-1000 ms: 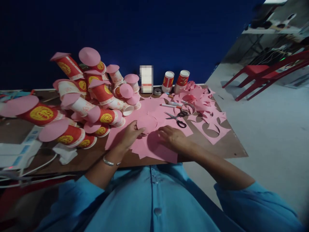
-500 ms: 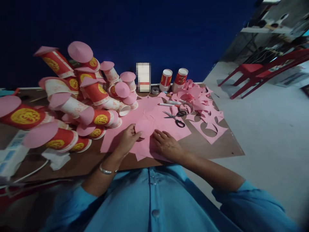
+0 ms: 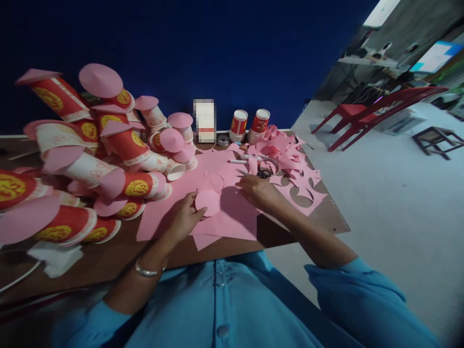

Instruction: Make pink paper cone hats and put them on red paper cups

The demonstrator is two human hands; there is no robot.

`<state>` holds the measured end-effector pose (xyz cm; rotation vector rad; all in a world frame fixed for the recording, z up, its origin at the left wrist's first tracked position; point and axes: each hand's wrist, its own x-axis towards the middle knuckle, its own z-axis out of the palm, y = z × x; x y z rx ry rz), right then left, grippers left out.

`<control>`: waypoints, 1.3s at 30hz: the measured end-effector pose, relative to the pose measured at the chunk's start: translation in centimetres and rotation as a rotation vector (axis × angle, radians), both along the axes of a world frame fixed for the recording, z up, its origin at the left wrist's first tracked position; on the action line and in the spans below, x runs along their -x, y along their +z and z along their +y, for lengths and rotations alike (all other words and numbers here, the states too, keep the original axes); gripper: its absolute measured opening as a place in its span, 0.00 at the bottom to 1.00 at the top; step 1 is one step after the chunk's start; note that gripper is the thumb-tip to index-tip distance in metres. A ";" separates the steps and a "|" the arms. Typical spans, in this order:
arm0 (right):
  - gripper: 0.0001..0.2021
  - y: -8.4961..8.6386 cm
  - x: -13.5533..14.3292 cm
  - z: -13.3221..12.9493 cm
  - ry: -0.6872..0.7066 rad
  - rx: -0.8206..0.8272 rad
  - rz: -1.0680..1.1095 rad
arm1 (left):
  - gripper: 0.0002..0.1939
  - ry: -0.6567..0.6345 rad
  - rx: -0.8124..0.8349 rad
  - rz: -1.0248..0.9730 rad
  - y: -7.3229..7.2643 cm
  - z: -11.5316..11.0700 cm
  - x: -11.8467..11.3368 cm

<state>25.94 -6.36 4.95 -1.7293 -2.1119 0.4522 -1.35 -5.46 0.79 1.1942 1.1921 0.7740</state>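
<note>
A pink paper disc [image 3: 208, 203] is pinched at its left edge by my left hand [image 3: 186, 215], thumb on top. It lies over larger pink paper sheets [image 3: 159, 212]. My right hand [image 3: 257, 191] hovers over the right part of the sheets, at the black-handled scissors [image 3: 264, 172]. It covers the lower part of the scissors; its fingers curl downward and are mostly hidden, so a grip on the handles cannot be made out. Beyond the scissors lie a roll of tape [image 3: 270, 166] and a pen [image 3: 237, 161].
Red and white paper cups with pink cone tops [image 3: 136, 186] are heaped on the left. Two plain-topped cups [image 3: 238, 125] stand at the back, near pink paper scraps [image 3: 279, 145]. A red chair [image 3: 362, 116] stands on the floor at right.
My right hand has left the side of the disc and moved up and right to the scissors. My left hand still holds the disc. The view has turned slightly right.
</note>
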 end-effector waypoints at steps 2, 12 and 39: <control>0.12 0.6 -1.1 1.9 0.001 -0.005 -0.101 | 0.30 0.018 0.009 0.011 0.3 -0.1 -0.2; 0.21 -1.4 -1.4 8.9 -0.053 -0.070 -0.507 | 0.22 -0.127 -0.441 0.570 1.5 -0.9 1.0; 0.13 -4.3 1.2 7.2 0.168 0.205 0.938 | 0.09 -0.166 -0.712 0.456 1.4 4.9 -0.9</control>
